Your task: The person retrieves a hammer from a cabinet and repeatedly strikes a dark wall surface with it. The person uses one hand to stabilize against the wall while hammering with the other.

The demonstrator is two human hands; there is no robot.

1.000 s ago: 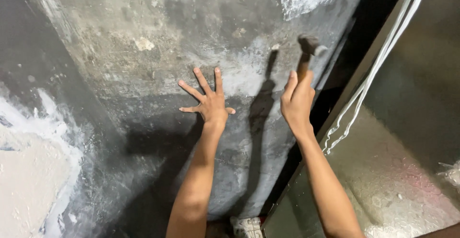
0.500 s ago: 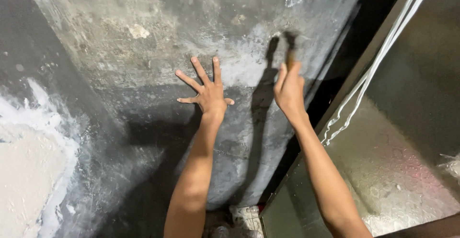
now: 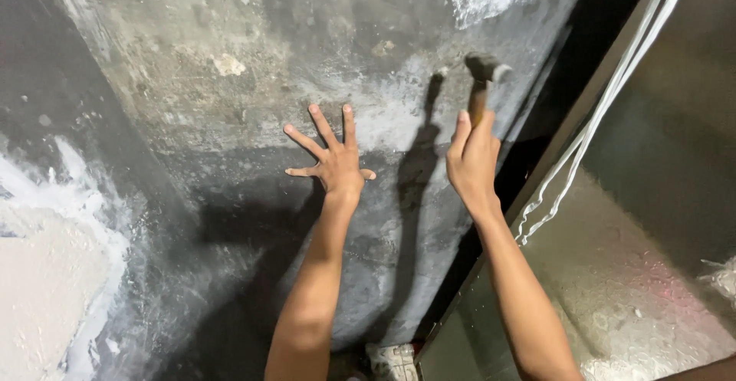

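The wall [image 3: 253, 82] was rough grey concrete, stained dark with white patches. The left hand [image 3: 333, 159] lay flat against it, fingers spread wide, holding nothing. The right hand [image 3: 474, 159] was closed around a hammer [image 3: 483, 82], its wooden handle upright, the metal head above the fingers near the wall.

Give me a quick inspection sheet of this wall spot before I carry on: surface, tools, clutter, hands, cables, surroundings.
Surface: dark, rough wall, grey patches, white plaster remains at top and lower left.
Job's things: hammer, head raised near the wall, wooden handle in the right hand.
Clutter: nothing seen on the wall; a shoe shows at the bottom.
Hands: left hand flat on the wall, fingers spread; right hand closed around the hammer handle.
Cables: white cables run down the wall's right edge.
Surroundings: speckled grey surface at right.
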